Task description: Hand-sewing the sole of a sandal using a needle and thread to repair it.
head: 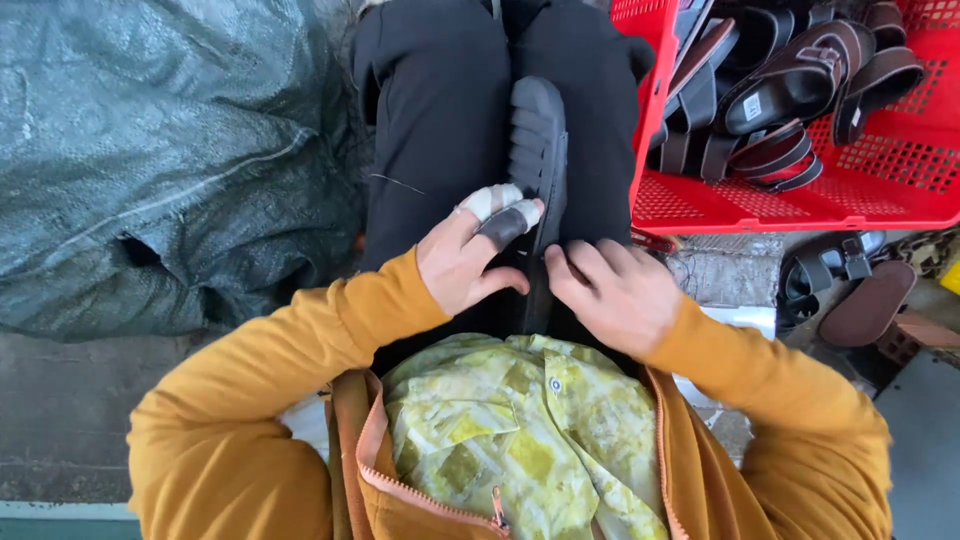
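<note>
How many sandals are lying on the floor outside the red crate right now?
2 on the floor: a dark strapped sandal just below the red crate, and a brown sandal lying sole-up beside it. More may be hidden beyond the picture's right edge.

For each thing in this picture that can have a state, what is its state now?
Black rubber sandal: on its edge, clamped between the knees, sole ridges showing.
Left hand: on the sandal, two fingers wrapped in tape.
Right hand: touching the sandal's near end.
Red plastic crate: open, holding dark sandals.
Orange zip jacket: unzipped.
Green woven sack: torn.
</note>
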